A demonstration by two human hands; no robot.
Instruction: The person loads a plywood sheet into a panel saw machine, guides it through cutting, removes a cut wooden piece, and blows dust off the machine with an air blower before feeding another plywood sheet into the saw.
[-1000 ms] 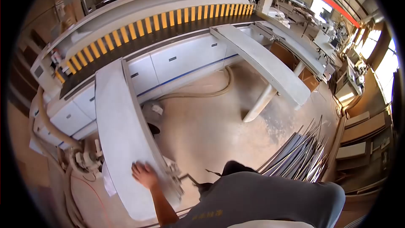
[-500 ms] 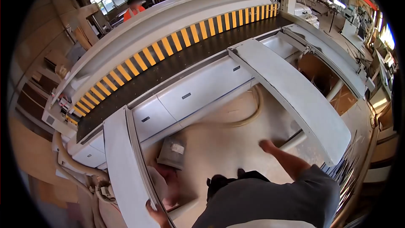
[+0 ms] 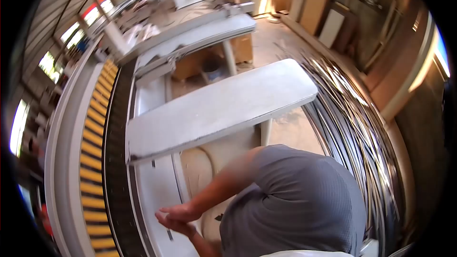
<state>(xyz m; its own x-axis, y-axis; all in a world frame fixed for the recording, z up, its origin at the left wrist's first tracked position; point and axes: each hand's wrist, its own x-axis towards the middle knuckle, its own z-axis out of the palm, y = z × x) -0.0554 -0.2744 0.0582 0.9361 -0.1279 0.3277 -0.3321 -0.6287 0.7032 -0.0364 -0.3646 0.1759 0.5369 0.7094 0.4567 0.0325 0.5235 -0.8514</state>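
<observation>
My right hand [image 3: 184, 212] and my left hand [image 3: 175, 225] are together, one against the other, at the lower middle left. Their fingers look stretched out, and I see no object between them. Beneath them is the white side panel [image 3: 157, 188] of the large machine. My left hand is partly hidden by my right. Beyond my right arm lies a long white support table [image 3: 219, 100] with a rounded end. On the left runs the machine's yellow and black striped guard [image 3: 93, 176], beside a dark bed [image 3: 119, 171].
Long thin strips [image 3: 352, 138] lie piled on the floor at the right. Boards [image 3: 316, 2] lean at the back wall. A second white support table [image 3: 195, 35] stands farther back. A pale hose [image 3: 209, 162] curves below the machine.
The view has swung to the right. My left hand has let go of the left support table's edge, and my two hands have come together.
</observation>
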